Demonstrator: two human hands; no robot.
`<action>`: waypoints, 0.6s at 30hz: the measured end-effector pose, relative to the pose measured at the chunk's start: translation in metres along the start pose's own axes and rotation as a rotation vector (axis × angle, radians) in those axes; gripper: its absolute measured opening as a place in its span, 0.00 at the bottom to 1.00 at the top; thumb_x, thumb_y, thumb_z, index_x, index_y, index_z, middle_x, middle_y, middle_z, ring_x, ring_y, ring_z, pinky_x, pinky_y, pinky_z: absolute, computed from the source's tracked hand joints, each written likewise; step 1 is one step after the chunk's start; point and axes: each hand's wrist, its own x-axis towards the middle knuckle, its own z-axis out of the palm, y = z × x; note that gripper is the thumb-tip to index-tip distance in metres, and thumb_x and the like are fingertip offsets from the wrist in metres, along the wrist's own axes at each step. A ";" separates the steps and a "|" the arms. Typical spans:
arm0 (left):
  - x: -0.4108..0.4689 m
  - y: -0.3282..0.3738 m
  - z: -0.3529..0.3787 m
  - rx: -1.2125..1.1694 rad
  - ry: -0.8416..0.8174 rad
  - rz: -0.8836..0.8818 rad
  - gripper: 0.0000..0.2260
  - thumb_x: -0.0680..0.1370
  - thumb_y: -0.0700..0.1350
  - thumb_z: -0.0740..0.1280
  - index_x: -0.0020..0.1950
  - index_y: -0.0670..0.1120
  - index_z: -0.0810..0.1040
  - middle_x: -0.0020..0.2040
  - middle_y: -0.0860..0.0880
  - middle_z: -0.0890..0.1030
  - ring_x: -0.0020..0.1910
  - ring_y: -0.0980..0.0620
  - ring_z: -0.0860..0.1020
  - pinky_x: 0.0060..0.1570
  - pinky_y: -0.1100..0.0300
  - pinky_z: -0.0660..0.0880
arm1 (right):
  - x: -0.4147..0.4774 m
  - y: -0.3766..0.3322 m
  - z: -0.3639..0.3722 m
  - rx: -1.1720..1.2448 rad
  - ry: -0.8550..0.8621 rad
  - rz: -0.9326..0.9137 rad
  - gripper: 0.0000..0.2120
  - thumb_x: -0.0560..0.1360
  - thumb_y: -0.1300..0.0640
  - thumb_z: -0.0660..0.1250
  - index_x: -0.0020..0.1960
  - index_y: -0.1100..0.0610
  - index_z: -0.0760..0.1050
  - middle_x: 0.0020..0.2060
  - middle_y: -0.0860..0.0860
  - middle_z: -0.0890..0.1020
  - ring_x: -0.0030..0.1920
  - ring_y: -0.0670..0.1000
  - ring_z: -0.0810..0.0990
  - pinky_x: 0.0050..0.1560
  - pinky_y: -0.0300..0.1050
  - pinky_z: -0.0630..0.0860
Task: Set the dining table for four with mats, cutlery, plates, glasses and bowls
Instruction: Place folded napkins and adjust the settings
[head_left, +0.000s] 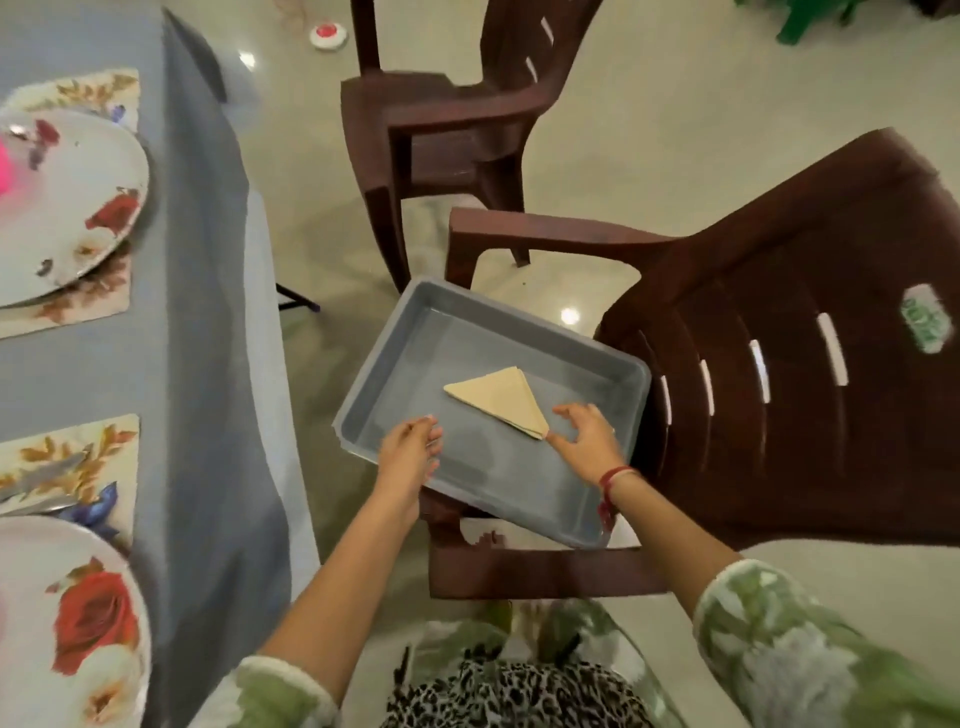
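Fingers (570, 413) of the right hand (587, 441) are spread apart just beside the near corner of the folded napkin (498, 397), which lies mid-tray (374, 364) on the chair (779, 364). The left hand (408, 447), loosely curled and holding nothing, hovers over the tray's left edge. A plate (67, 208) on its mat (98, 88) sits near the worktop (208, 260) edge.

Dim indoor light – floor (597, 171) glare, blurred edges

A tray (519, 483) sits on the near chair (779, 364), right of the worktop (208, 260), with a folded napkin (498, 402) in its middle. The left hand (410, 441) and right hand (582, 441) hover over the tray's near end. A second chair (441, 114) stands behind. On the worktop, the far mat (98, 85) and near mat (78, 447) each carry a plate.
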 end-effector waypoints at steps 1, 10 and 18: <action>0.016 -0.002 0.008 0.014 0.026 0.002 0.05 0.80 0.45 0.62 0.46 0.47 0.75 0.44 0.49 0.78 0.45 0.53 0.77 0.45 0.61 0.73 | 0.016 0.005 0.006 -0.023 -0.024 0.036 0.20 0.74 0.54 0.68 0.65 0.56 0.72 0.61 0.57 0.72 0.63 0.57 0.72 0.65 0.50 0.67; 0.146 -0.047 0.071 0.101 0.081 -0.112 0.08 0.80 0.42 0.61 0.42 0.49 0.73 0.39 0.50 0.74 0.40 0.53 0.73 0.39 0.62 0.70 | 0.136 0.063 0.086 -0.192 -0.080 0.211 0.34 0.75 0.46 0.64 0.74 0.58 0.56 0.68 0.59 0.64 0.66 0.61 0.67 0.65 0.54 0.66; 0.174 -0.073 0.066 0.082 0.145 -0.236 0.06 0.80 0.45 0.62 0.55 0.45 0.73 0.50 0.48 0.76 0.51 0.51 0.76 0.46 0.60 0.73 | 0.158 0.065 0.122 -0.083 0.099 0.379 0.27 0.70 0.51 0.71 0.65 0.53 0.64 0.59 0.55 0.74 0.57 0.59 0.75 0.57 0.52 0.72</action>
